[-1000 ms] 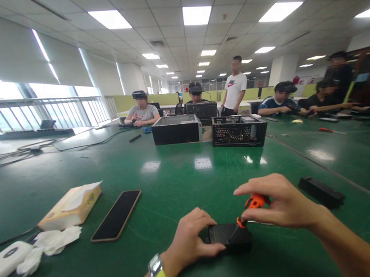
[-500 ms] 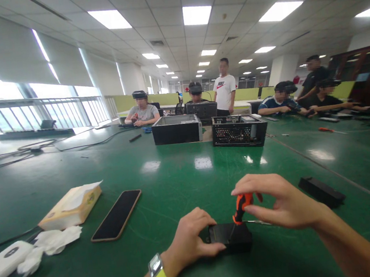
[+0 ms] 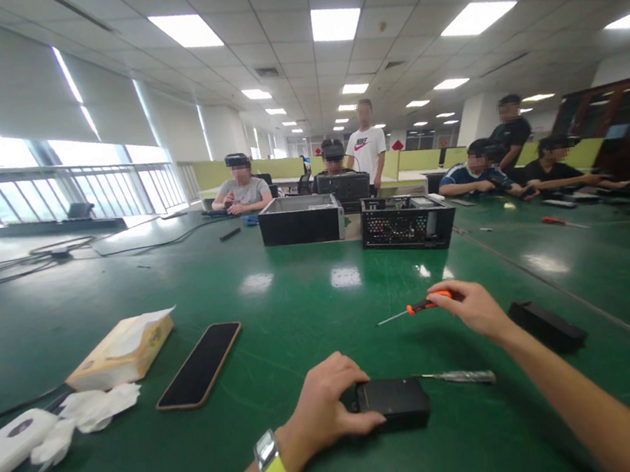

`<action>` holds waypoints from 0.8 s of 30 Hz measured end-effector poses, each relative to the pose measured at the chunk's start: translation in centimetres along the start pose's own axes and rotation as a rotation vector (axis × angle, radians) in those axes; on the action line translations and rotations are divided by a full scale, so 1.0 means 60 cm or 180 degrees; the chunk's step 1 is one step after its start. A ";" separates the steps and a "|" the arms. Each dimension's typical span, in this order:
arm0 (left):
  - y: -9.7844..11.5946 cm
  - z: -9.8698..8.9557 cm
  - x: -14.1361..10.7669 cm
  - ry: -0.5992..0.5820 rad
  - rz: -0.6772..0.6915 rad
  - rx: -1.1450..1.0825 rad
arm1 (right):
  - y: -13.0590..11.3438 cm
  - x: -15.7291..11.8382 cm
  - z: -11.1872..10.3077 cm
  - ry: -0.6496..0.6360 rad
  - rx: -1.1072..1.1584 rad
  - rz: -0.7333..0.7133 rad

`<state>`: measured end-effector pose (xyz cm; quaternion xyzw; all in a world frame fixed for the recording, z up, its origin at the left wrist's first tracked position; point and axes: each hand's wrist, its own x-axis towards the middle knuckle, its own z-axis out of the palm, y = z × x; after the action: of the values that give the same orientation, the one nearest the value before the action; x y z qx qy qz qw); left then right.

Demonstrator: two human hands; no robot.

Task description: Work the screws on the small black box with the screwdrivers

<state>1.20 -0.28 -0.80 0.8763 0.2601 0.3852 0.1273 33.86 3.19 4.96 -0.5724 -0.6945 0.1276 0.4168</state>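
My left hand [image 3: 336, 399] grips the left end of a small black box-shaped part [image 3: 395, 402] lying on the green table, thumb at its near side and fingers at its far side. An orange and black screwdriver [image 3: 425, 303] is in my right hand [image 3: 472, 306], pinched by the handle above the table. Its thin shaft points left, apart from the black part. On the table to the right of that part lies a second screwdriver [image 3: 466, 377] with a clear handle. A long black piece [image 3: 547, 325] rests beyond my right wrist.
A phone [image 3: 200, 366], a tissue pack [image 3: 124, 350], crumpled tissue [image 3: 91, 412] and a white device [image 3: 12, 448] lie to the left. Two open computer cases [image 3: 302, 222] stand farther back. Several people sit or stand around the far side, and cables [image 3: 61, 250] run at the far left.
My right hand has lifted the orange screwdriver off the black part and moved right and away, tilting it from upright to nearly level. My left hand has stayed in place.
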 end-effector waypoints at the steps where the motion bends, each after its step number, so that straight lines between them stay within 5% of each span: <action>1: -0.001 0.000 0.000 0.0004 0.0007 0.0001 | 0.031 -0.005 0.009 0.0035 -0.0022 0.0080; 4: -0.003 0.001 0.001 0.0005 0.0020 -0.0005 | 0.100 -0.028 0.030 0.0036 -0.0074 0.0206; 7: -0.003 -0.001 0.002 -0.0024 -0.0006 -0.0005 | 0.122 -0.055 0.034 0.0012 -0.0171 0.0199; 10: -0.001 -0.005 0.002 -0.0087 -0.0022 -0.0013 | 0.108 -0.083 0.023 0.0012 -0.0338 0.0022; 15: 0.007 -0.009 0.001 -0.0145 -0.0106 0.0025 | 0.062 -0.133 -0.008 -0.1370 -0.0671 -0.0539; 24: 0.007 -0.005 -0.001 -0.0092 -0.0046 0.0146 | 0.010 -0.167 -0.038 -0.1974 -0.0251 -0.0089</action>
<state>1.09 -0.69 -0.47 0.8825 0.2733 0.3655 0.1137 35.89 -6.33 1.63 -0.5122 -0.8008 0.2634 0.1642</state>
